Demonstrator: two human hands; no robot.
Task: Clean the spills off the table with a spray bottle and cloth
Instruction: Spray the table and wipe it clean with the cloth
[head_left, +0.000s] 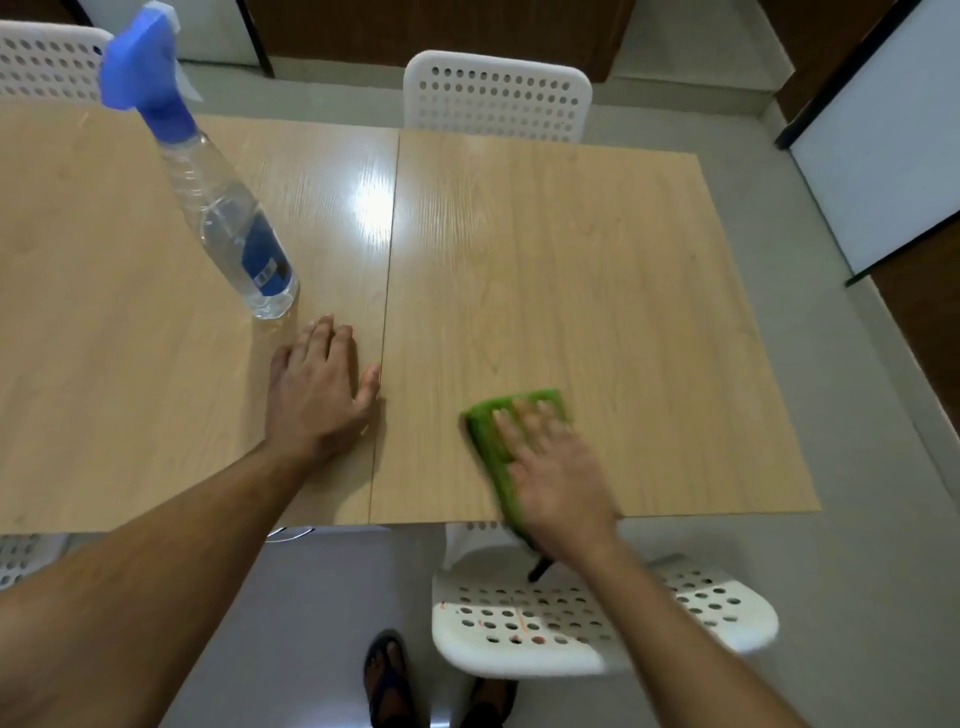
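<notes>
A clear spray bottle (228, 218) with a blue trigger head and blue label stands upright on the left half of the light wooden table (597, 260). My left hand (317, 389) lies flat on the table, fingers apart, just in front of the bottle and beside the seam between the two tabletops. My right hand (556, 467) presses flat on a green cloth (493, 436) near the table's front edge on the right half. The hand and cloth are motion-blurred. No spill is clearly visible on the wood.
White perforated chairs stand at the far side (498, 98), far left (47, 62) and right below me at the front edge (597, 618). My sandalled feet (389, 680) are on the grey floor. A white board (883, 156) leans at the right.
</notes>
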